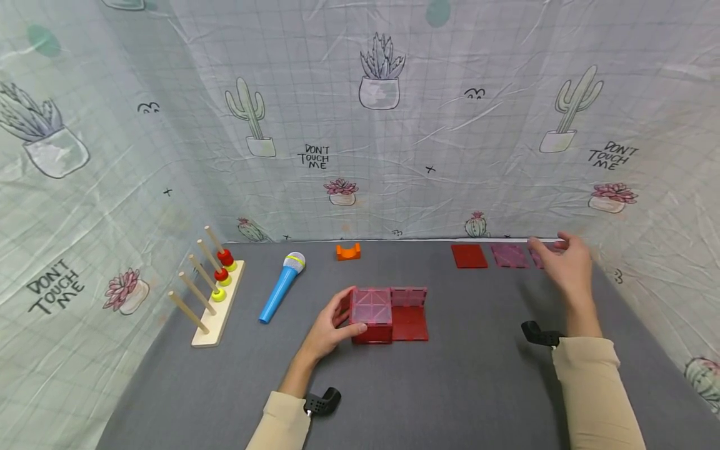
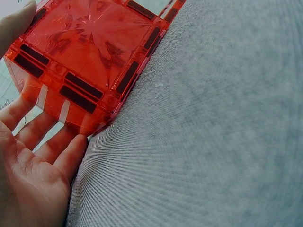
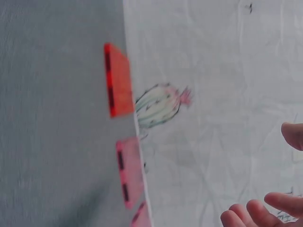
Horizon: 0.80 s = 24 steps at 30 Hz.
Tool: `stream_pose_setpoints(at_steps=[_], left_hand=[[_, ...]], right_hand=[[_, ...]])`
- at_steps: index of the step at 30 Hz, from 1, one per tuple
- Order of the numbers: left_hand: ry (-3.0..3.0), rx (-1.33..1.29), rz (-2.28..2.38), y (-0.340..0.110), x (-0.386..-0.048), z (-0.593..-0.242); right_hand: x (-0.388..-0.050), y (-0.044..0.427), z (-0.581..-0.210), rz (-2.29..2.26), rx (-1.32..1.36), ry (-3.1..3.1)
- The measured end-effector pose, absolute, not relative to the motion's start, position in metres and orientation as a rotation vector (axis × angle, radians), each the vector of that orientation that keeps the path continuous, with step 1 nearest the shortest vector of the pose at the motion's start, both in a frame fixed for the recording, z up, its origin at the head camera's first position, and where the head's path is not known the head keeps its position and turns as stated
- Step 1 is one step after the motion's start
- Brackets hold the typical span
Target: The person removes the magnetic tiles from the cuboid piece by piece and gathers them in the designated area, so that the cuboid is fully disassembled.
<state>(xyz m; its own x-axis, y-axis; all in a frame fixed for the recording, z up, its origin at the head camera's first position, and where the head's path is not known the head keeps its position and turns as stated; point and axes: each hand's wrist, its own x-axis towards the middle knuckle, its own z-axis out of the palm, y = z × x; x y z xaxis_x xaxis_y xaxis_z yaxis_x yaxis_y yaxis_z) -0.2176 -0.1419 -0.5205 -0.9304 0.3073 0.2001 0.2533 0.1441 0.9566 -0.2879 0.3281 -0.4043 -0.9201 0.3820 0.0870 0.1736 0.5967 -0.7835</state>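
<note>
Grey tabletop [image 1: 461,387], cactus-print cloth [image 1: 427,137] behind. Left hand [image 1: 325,331]: gripping red-and-pink tile box [image 1: 371,309]. Right hand [image 1: 569,270]: thumb and fingers parted, near rightmost pink tile [image 3: 142,218], table's far edge.

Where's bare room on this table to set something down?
Bare tabletop lies between the red tile box and the right wrist camera, and in front of the box between both sleeves. Another patch: at the back, between the orange piece and flat red tile. Crowded: back right, purple tiles and right hand; left, microphone and peg board.
</note>
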Motion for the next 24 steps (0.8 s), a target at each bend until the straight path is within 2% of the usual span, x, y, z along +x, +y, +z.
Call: stream_pose_setpoints(at_steps=[24], left_hand=[[2.35,0.564,1.94,-0.142,-0.218,-0.521]], right_hand=[[-0.25,0.247,-0.392,1.364,-0.098,-2.528]])
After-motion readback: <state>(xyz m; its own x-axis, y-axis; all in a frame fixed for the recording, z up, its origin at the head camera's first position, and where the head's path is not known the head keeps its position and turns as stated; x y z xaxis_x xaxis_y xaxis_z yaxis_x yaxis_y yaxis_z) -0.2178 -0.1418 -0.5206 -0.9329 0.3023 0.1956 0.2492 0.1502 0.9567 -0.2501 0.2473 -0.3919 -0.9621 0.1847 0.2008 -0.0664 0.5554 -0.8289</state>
